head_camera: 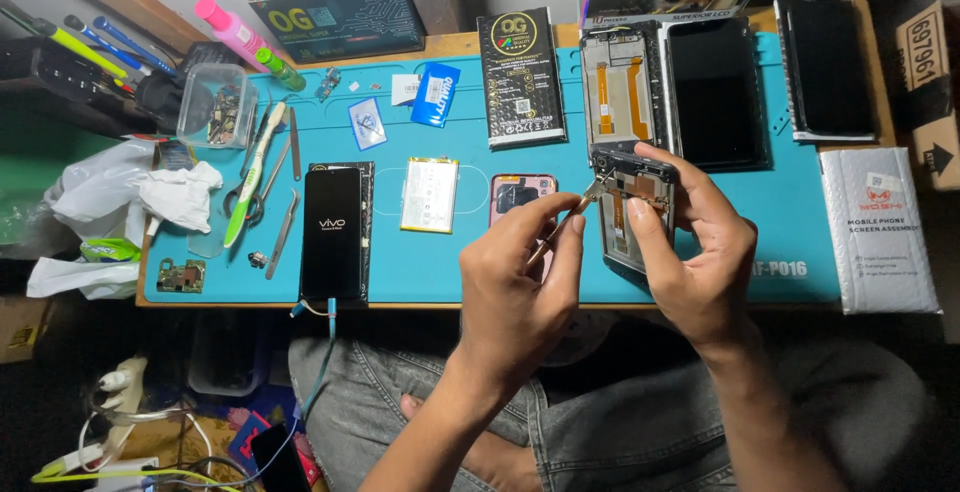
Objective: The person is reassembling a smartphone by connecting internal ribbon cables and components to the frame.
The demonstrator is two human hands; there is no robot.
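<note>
At centre frame, the right hand point(700, 242) grips an opened phone frame point(635, 217) above the tabletop point(800, 202); the left hand point(520, 282) fingers pinch tweezers point(570, 214) against it.

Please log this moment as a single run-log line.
left hand: pinches tweezers, tip at phone frame | right hand: grips phone frame above blue mat | nearby: battery, powered phone

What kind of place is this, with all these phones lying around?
Most likely a small phone repair bench. A blue work mat holds a loose battery, tweezers and spare screens, while the right hand grips an opened phone frame and the left hand works a thin tool into it.
</note>
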